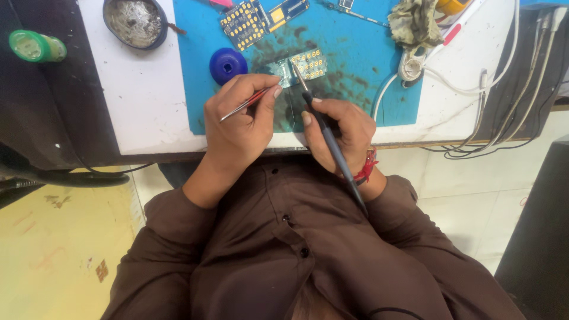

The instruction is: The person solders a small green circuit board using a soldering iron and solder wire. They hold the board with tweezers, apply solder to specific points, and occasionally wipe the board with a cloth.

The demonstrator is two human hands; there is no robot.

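My left hand (240, 127) grips thin tweezers with a red handle (244, 105), whose tips point toward a small circuit board with gold pads (303, 64). In my right hand (341, 133) is a dark soldering iron (332, 148), held like a pen with its metal tip touching the small board. The board lies on a stained blue work mat (355, 59), and both hands rest on the mat's near edge, close together. A red thread band circles my right wrist.
A blue round cap (228, 64) sits left of the board. A larger circuit board (255, 18), a round tin with grey residue (135, 22), a crumpled cloth (415, 24), white cables (486, 77) and a green container (35, 46) lie about the white table (148, 101).
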